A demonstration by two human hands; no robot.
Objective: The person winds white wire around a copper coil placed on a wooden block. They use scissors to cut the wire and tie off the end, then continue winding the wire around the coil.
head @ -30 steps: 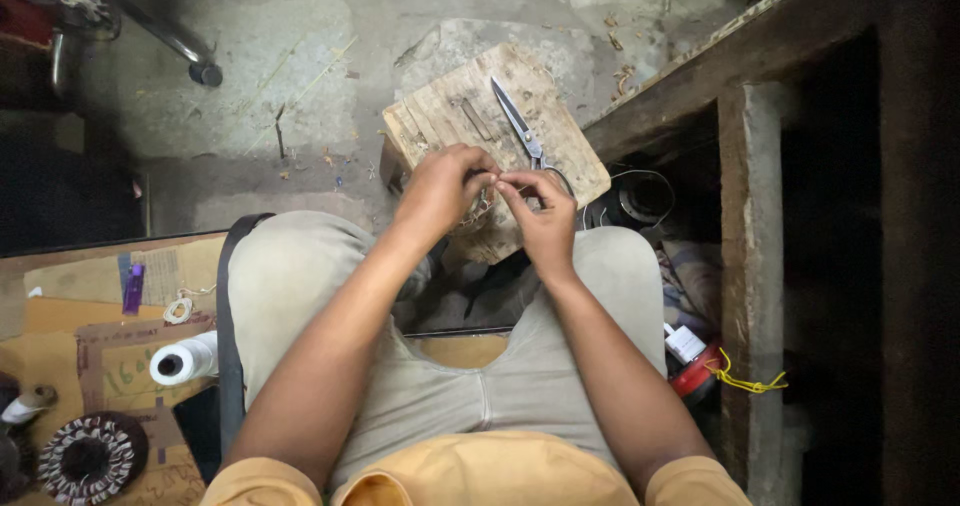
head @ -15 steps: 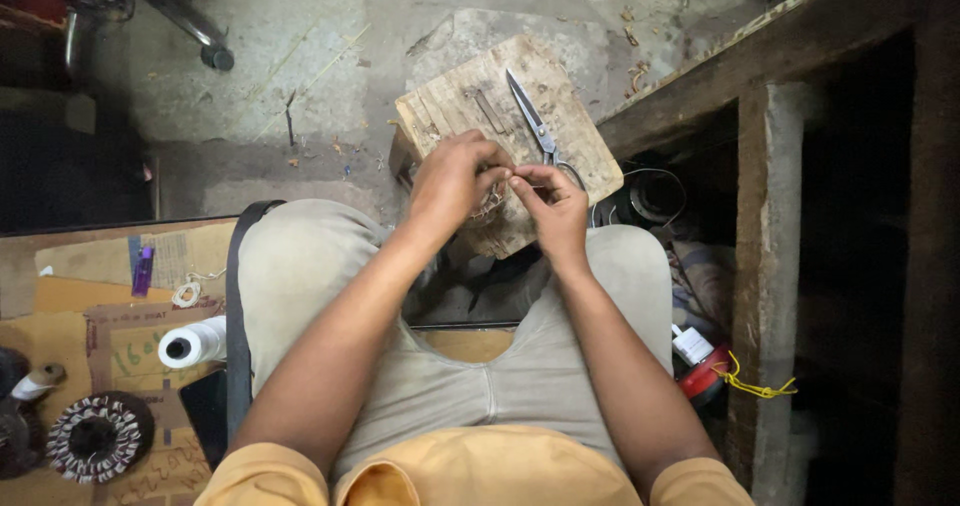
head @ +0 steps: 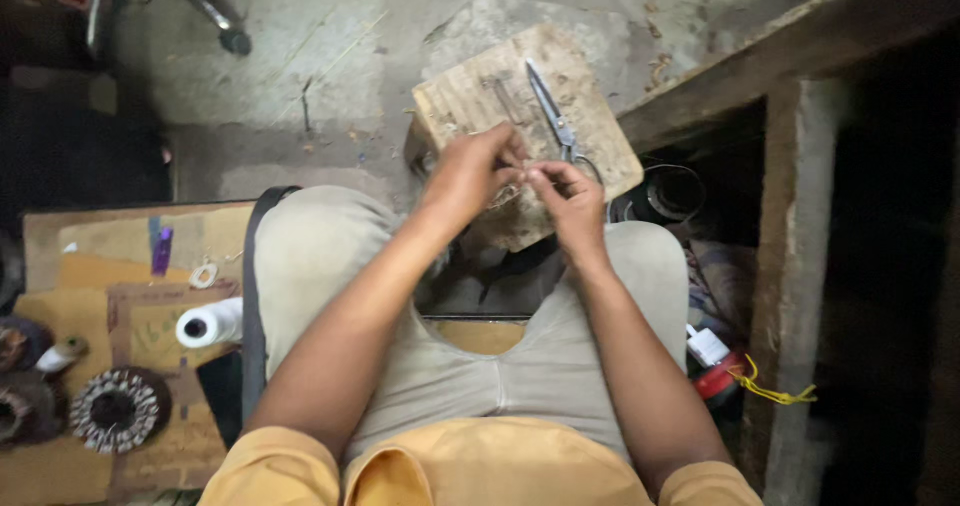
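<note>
Pale, thin wire or thread (head: 508,188) — too small to identify — pinched between both grips over the wooden block (head: 470,101). Left hand (head: 470,171) and right hand (head: 565,191) closed on it, fingertips meeting. Scissors (head: 550,116) lie on the block, within reach; block sits between the knees as worktop.

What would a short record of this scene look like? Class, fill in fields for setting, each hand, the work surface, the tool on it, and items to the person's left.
Setting: a seated person, seen from above, working over a wooden block on a concrete floor
Left hand: fingers pinched together on something small, too small to identify
Right hand: fingertips meeting the left hand's, pinching the same spot
Tool: scissors lying on the block, untouched
Left side: white roll, ringed metal part, both on cardboard
</note>
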